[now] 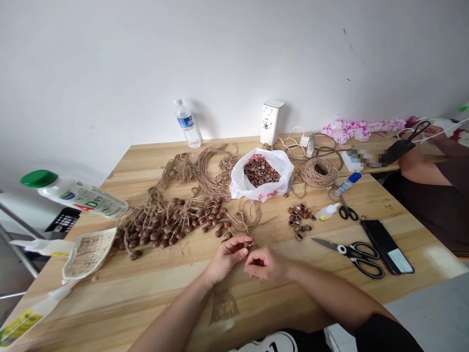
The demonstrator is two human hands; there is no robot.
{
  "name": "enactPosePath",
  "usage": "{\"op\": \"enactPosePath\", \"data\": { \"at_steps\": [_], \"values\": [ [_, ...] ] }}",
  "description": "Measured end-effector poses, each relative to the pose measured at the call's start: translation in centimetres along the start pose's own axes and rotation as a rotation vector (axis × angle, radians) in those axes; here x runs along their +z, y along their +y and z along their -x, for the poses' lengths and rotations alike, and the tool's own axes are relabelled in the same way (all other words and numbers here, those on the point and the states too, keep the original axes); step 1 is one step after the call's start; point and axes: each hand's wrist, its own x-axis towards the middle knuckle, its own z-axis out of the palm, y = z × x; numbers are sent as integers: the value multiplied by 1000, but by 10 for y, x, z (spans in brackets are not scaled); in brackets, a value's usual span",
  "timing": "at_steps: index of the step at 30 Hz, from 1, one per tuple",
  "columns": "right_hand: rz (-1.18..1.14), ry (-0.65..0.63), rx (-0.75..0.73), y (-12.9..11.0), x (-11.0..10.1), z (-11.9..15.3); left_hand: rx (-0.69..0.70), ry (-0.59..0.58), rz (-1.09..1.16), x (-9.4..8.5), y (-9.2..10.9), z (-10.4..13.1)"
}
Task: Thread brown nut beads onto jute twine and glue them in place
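My left hand point(227, 258) pinches a brown nut shell point(248, 244) between thumb and fingertips, above the wooden table point(176, 283). Close beside it, my right hand point(268, 264) has its fingers curled and pressed together; whatever they hold is hidden. Left of my hands lies a heap of brown nuts point(172, 229) with twine cords attached. Beyond them stands a white plastic bag point(238, 185) filled with broken shells point(261, 172). Several loose shell pieces point(298, 215) are scattered to the right, next to a small glue bottle point(327, 212).
Large scissors point(351, 252) and a phone point(387, 247) lie at right, near small scissors point(348, 211). A twine coil point(318, 172) sits behind. A water bottle point(187, 124) and white box point(272, 122) stand at the back. A woven tray point(90, 254) is at left; another person's arm point(421, 161) is far right.
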Motion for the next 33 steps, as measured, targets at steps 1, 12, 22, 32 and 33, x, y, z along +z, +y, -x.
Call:
{"op": "enactPosePath", "data": {
  "at_steps": [1, 12, 22, 32, 33],
  "values": [
    [4, 2, -25, 1, 0, -1, 9, 7, -18, 0, 0, 0],
    [67, 51, -114, 3, -1, 2, 20, 17, -22, 3, 0, -1],
    [103, 39, -139, 1, -2, 1, -27, 26, 36, 5, 2, -1],
    [115, 26, -153, 4, -3, 1, -57, 29, 94, 6, 4, -1],
    [113, 24, -152, 4, -3, 1, -58, 30, 93, 6, 4, -1]
  ]
}}
